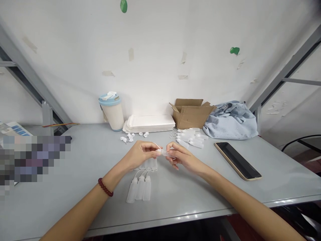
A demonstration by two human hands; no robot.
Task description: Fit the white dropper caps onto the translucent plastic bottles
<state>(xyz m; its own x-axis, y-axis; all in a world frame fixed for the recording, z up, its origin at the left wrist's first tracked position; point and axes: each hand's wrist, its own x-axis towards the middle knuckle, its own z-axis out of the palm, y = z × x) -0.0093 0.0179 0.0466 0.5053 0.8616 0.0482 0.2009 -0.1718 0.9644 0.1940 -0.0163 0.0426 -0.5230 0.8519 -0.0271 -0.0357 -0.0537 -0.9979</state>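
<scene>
Between my two hands is a small translucent plastic squeeze bottle (166, 153), held level above the table. My left hand (142, 154) pinches the white cap end with its thin spout. Fingers of my right hand (182, 156) close around the bottle's body. Just below lie three similar bottles with bent spouts (140, 189), side by side. Behind them more bottles (148, 164) are partly hidden by my left hand. Several loose white caps (130, 136) lie beyond my left hand, and a pile of spouted bottles (190, 137) lies beyond my right.
Along the wall stand a lidded cup (112, 112), a stack of white envelopes (151, 123), an open cardboard box (193, 115) and a bundled pale blue cloth (230, 120). A phone (237, 161) lies to the right on the grey table (100, 211). Blurred items fill the far left.
</scene>
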